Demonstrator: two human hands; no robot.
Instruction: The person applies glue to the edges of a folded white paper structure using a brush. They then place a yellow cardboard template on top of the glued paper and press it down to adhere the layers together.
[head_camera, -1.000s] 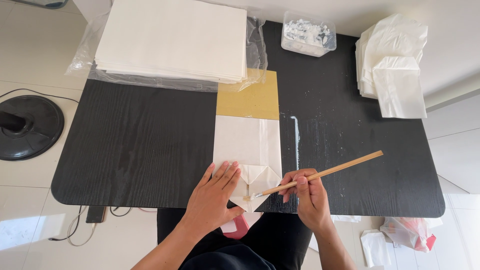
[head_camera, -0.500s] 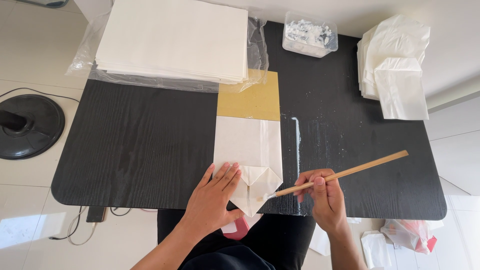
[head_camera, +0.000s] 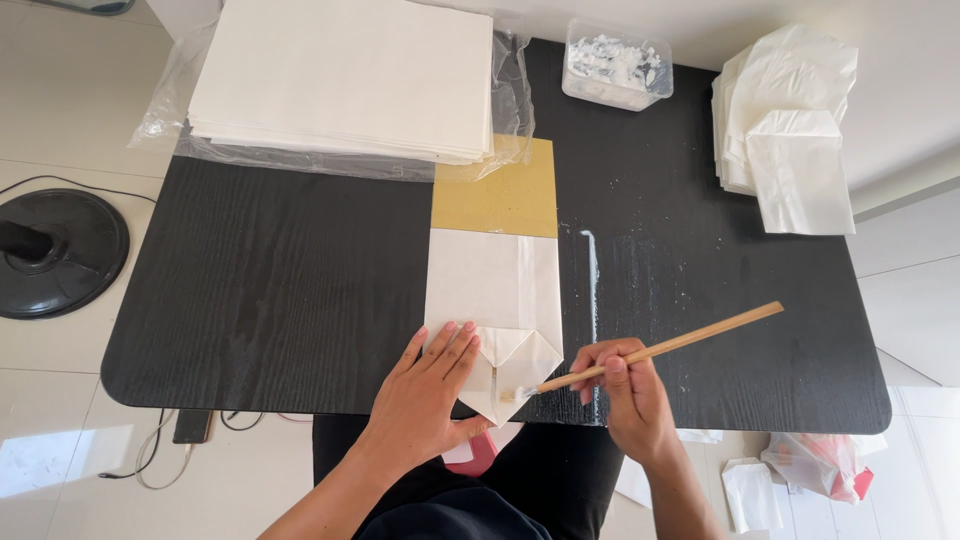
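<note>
Paper bag (head_camera: 492, 290): white, half-folded, at the black table's (head_camera: 280, 290) near edge; thin, light, likely creases easily, best pinned flat beside the folded flaps. Left hand (head_camera: 432, 385): open palm, pressing it down. Right hand (head_camera: 625, 390): fingers pinched on a wooden glue brush (head_camera: 650, 350), bristles touching the flap. Stacked sheets (head_camera: 340, 75) beyond.

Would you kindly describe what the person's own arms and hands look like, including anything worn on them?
Both forearms are bare as far as the picture shows: no sleeves, gloves, watch or bracelet in view. The left hand and right hand show no rings, and the left fingernails look short and unpainted. Dark clothing covers the lap below.
</note>
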